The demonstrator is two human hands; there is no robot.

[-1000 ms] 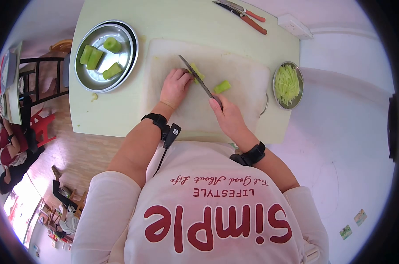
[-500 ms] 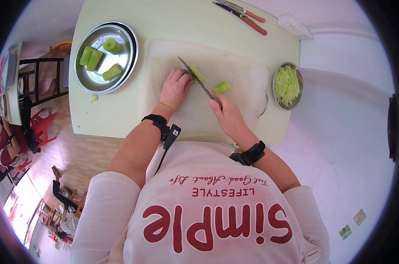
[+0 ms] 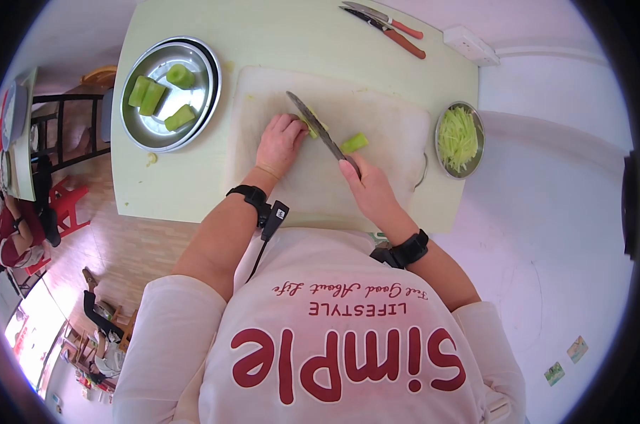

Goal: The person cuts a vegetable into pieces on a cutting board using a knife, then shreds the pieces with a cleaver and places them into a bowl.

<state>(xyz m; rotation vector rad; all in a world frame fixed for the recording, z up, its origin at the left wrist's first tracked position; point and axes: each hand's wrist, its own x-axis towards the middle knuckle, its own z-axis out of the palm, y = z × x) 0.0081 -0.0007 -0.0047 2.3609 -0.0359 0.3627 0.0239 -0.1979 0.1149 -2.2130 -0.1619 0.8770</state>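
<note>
My right hand (image 3: 368, 185) is wrapped round the handle of a knife (image 3: 313, 126), whose blade slants up and left across the cutting board (image 3: 263, 88). Under the blade shows a bit of pale green vegetable, mostly hidden by the knife. My left hand (image 3: 280, 143) has its fingers curled down on the board, pressing the near side of that vegetable piece close to the blade. Just right of the knife lies another cut green piece (image 3: 354, 142).
At the left, a metal bowl (image 3: 126, 127) holds several thick green chunks (image 3: 152, 97). A smaller metal bowl (image 3: 482, 141) of green shreds (image 3: 458, 140) stands at the right. Two knives (image 3: 403, 42) lie near the far edge, by a white power strip (image 3: 470, 45). Other people sit at far left.
The knife and my right hand have shifted slightly right and down, and the blade now covers more of the vegetable. My left hand stays nearly in place.
</note>
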